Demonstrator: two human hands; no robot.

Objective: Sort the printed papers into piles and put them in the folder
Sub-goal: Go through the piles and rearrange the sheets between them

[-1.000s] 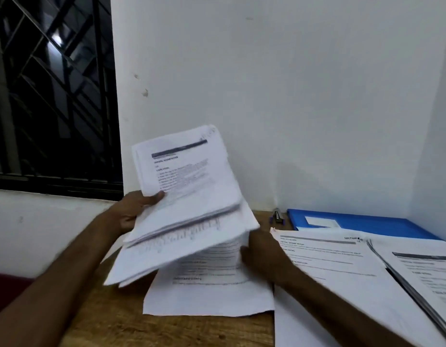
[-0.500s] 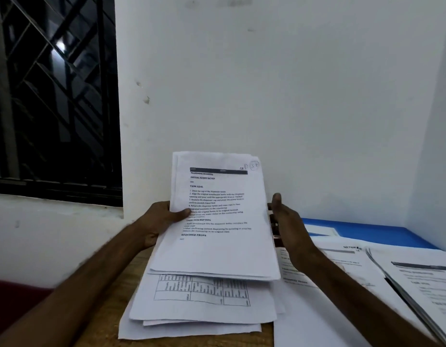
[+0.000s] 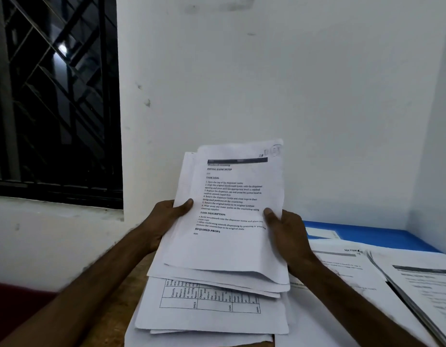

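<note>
Both hands, left hand (image 3: 167, 216) and right hand (image 3: 287, 229), grip a raised stack of papers (image 3: 229, 221); top sheet reads "TASK GOAL", "TASK DESCRIPTION", "REQUIRED PROPS". Table-printed sheet (image 3: 212, 304) lies below on tabletop (image 3: 116, 309). Blue folder (image 3: 382, 236) lies right, by wall.

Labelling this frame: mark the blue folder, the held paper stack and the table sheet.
blue folder (image 3: 382, 236): head view, bare cover.
held paper stack (image 3: 232, 246): head view, top sheet's blank part.
table sheet (image 3: 212, 320): head view, margin below the grid.
</note>
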